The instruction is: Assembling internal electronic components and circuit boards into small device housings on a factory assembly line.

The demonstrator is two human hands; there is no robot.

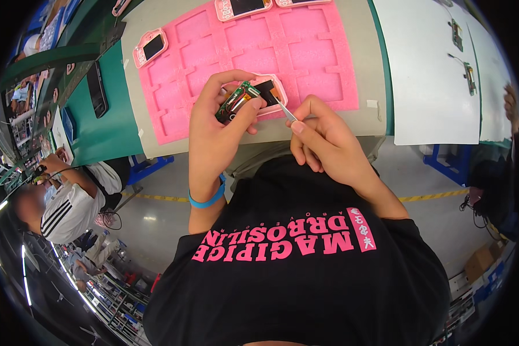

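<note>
My left hand (pixel 222 124) is closed on a green circuit board (pixel 234 102) with components and wiring on it, tilted up beside a pink device casing (pixel 278 102). A dark screen (pixel 266 90) sits in that casing, with an orange-brown strip at its right. Between the thumb and fingers of my right hand (pixel 323 134) is a pair of pointed metal tweezers (pixel 289 114). Their tip reaches the casing near the strip; whether it touches cannot be made out. Both hands are over the near edge of a pink foam tray (pixel 173 132).
More pink devices with screens lie on the tray: one at the left (pixel 150 48), others along the far edge (pixel 242 8). A dark phone-like slab (pixel 97 89) rests on the green mat at left. Circuit boards (pixel 470 78) lie on the white surface at right. A person (pixel 69 202) sits at left.
</note>
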